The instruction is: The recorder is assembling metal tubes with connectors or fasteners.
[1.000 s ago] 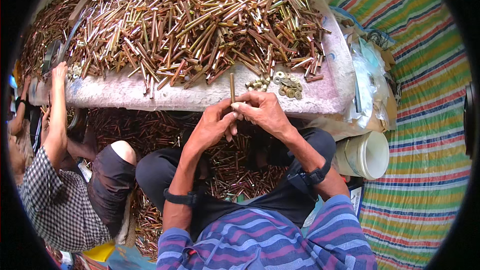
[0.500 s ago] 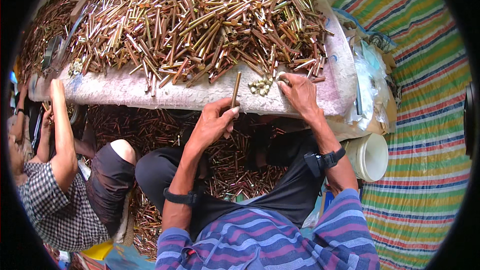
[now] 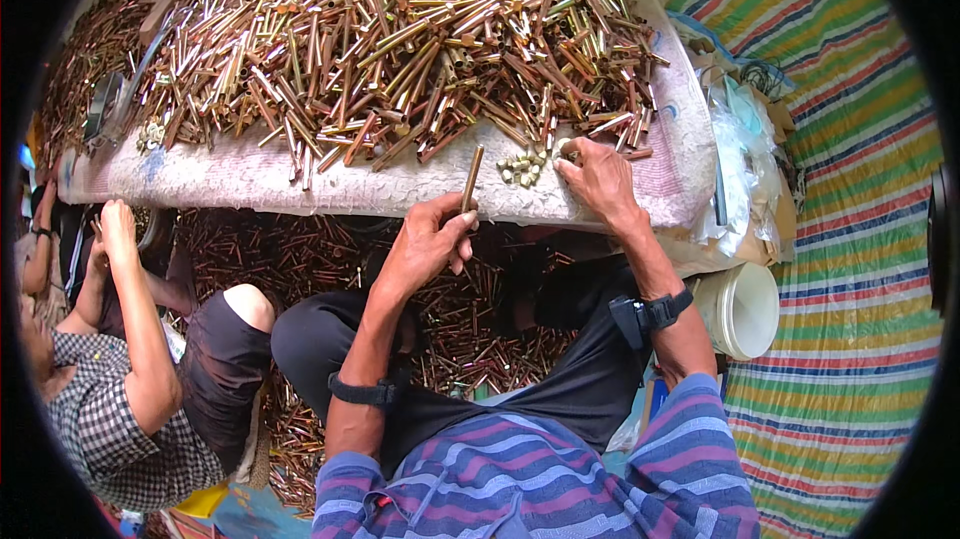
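My left hand [image 3: 432,244] is closed around the lower end of a slim metal tube [image 3: 473,179], held nearly upright at the table's front edge. On the padded tabletop, my right hand [image 3: 602,181] has its thumb and fingers pinched together; what lies between them is too small to make out. Just left of those fingertips sits a small heap of brass-coloured end pieces [image 3: 520,169]. Behind both hands rises a large pile of loose copper and gold-toned tubes [image 3: 400,39], some with hollow ends showing.
The tubes lie on a cloth-covered table [image 3: 400,187]. More tubes cover the floor [image 3: 470,339] beneath. A co-worker's hand [image 3: 118,224] is at the left. At the right stand a white bucket [image 3: 748,312], plastic bags [image 3: 735,169] and a striped sheet [image 3: 840,269].
My right hand has shifted slightly at the small heap, its fingertips curling inward. The left hand and tube stay almost still. The co-worker's hand has dropped from the table edge.
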{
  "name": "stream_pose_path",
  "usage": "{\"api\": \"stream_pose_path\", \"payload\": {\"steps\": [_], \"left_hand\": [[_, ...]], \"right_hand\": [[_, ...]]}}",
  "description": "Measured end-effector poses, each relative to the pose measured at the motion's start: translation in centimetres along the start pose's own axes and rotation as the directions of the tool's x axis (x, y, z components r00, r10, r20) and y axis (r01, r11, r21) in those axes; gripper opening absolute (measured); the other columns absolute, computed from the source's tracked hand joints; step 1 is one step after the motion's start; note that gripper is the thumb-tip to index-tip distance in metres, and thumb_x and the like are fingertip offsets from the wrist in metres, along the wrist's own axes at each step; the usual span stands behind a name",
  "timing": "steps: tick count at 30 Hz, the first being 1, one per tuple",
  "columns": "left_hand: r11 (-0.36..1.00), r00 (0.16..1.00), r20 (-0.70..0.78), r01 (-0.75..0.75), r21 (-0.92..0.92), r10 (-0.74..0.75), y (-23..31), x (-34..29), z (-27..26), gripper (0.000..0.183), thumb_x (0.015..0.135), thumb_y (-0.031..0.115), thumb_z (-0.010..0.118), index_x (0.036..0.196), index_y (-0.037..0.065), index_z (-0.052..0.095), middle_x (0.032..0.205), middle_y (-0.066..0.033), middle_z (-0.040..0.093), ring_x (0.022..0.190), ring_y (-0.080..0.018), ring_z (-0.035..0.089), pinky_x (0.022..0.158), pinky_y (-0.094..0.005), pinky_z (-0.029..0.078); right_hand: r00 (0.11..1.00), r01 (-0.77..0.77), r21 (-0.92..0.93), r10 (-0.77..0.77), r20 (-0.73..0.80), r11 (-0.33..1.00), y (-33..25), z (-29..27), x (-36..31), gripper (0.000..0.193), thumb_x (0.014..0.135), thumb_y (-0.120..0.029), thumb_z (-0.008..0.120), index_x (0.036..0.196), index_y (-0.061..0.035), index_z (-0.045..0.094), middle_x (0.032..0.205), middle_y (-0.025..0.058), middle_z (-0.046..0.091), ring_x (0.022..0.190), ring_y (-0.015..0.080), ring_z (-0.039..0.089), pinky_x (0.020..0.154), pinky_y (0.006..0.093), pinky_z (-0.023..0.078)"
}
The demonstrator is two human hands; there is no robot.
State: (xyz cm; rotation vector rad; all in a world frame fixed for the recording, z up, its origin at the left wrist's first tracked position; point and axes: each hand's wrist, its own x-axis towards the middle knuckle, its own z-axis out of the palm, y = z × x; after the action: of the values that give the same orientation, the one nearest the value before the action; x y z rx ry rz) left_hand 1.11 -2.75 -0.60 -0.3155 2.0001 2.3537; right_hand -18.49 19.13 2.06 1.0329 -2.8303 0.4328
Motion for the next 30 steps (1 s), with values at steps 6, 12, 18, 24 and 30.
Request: {"api": "stream_pose_path", "payload": {"steps": [6,12,18,24,30], "left_hand": [[0.999,1.000,-0.014,0.016,0.045,-0.016,0.2,0.0,0.1,0.022,0.103,0.011,0.055,0.115,-0.006,0.063,0.089,-0.0041,0.063,0.062,-0.0073,0.059,0.048,-0.0234,0.049],[0.999,0.997,-0.071,0.002,0.050,0.001,-0.4,0.1,0.2,0.019,0.099,0.010,0.055,0.107,-0.003,0.066,0.068,-0.0022,0.060,0.054,-0.0078,0.057,0.046,-0.0256,0.047],[0.990,0.997,-0.066,0.049,0.131,-0.041,-0.3,0.0,-0.1,0.023,0.101,0.008,0.056,0.118,-0.005,0.064,0.082,-0.0028,0.062,0.059,-0.0069,0.057,0.048,-0.0236,0.047],[0.974,0.996,-0.087,0.025,0.223,-0.006,0.8,-0.5,0.3,0.022,0.099,0.006,0.058,0.117,-0.001,0.067,0.063,0.0000,0.056,0.053,-0.0071,0.054,0.047,-0.0249,0.044],[0.942,0.989,-0.108,-0.061,0.331,0.102,0.4,-0.5,0.3,0.020,0.099,0.005,0.058,0.116,0.000,0.068,0.063,-0.0007,0.055,0.053,-0.0079,0.053,0.048,-0.0268,0.044]], "right_hand": [[0.997,-0.078,0.089,0.077,0.007,0.993,-0.3,-0.3,0.0,0.029,0.084,-0.028,0.075,0.099,-0.0045,0.067,0.083,0.0202,0.070,0.082,0.0393,0.069,0.072,0.0498,0.052],[0.999,-0.038,0.083,0.038,0.001,0.996,-0.6,-0.5,-0.5,0.027,0.084,-0.027,0.074,0.097,-0.0037,0.068,0.084,0.0219,0.070,0.083,0.0408,0.069,0.074,0.0488,0.053],[0.977,-0.200,0.773,0.066,0.202,0.603,-3.9,-2.2,-0.8,0.016,0.094,-0.010,0.071,0.101,0.0034,0.069,0.082,0.0048,0.070,0.064,0.0085,0.064,0.057,0.0228,0.052],[0.961,-0.252,0.906,-0.020,0.275,0.341,-7.6,-2.7,-0.5,0.025,0.093,-0.013,0.072,0.114,0.0019,0.070,0.084,0.0049,0.071,0.063,0.0069,0.062,0.056,0.0201,0.049],[0.923,-0.377,0.915,-0.028,0.384,0.141,-7.5,-1.1,-0.5,0.033,0.096,-0.013,0.070,0.125,0.0026,0.066,0.086,0.0046,0.070,0.063,0.0060,0.057,0.057,0.0200,0.046]]}}
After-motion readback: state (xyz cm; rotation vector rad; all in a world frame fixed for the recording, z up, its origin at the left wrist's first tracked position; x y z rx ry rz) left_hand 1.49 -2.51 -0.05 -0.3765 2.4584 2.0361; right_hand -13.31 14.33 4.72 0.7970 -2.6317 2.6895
